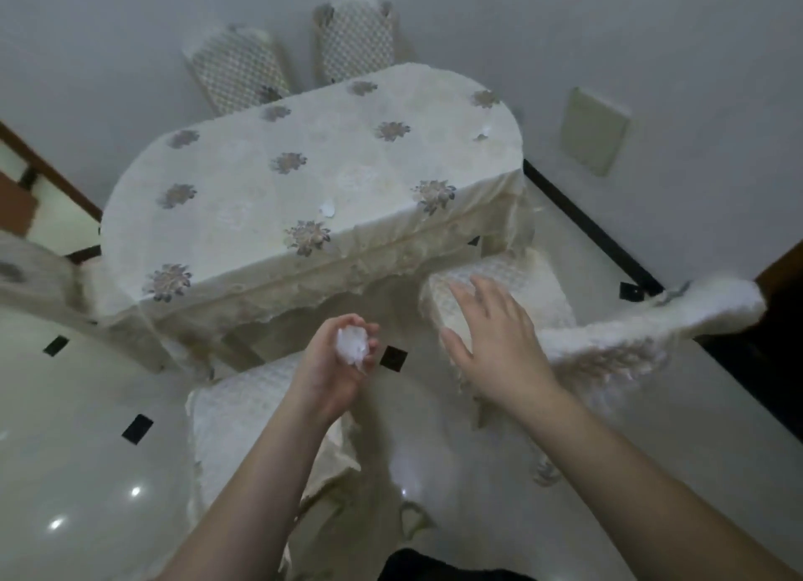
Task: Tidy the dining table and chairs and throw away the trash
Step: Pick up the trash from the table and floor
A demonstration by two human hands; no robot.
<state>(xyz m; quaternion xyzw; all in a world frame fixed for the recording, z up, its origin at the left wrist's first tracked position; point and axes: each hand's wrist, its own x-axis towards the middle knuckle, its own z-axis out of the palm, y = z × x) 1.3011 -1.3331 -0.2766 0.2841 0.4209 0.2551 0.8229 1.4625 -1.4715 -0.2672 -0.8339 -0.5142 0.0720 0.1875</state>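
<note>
Your left hand (pixel 336 365) clutches a crumpled white tissue wad (pixel 354 348) just off the near edge of the oval table under its cream flowered cloth (pixel 304 180). Your right hand (pixel 491 341), fingers spread and holding nothing, hovers over the cream-covered chair seat (pixel 512 289). Glossy pale floor (pixel 65 428) lies open on your left. A small white scrap (pixel 326 209) rests on the tabletop, well apart from both hands.

You see a matt, embroidered cloth (pixel 304 176) over the table, woven textured fabric covers on the chairs (pixel 499 293), a glossy, light-reflecting tiled floor (pixel 65 450), and crumpled white tissue paper (pixel 354 346).
</note>
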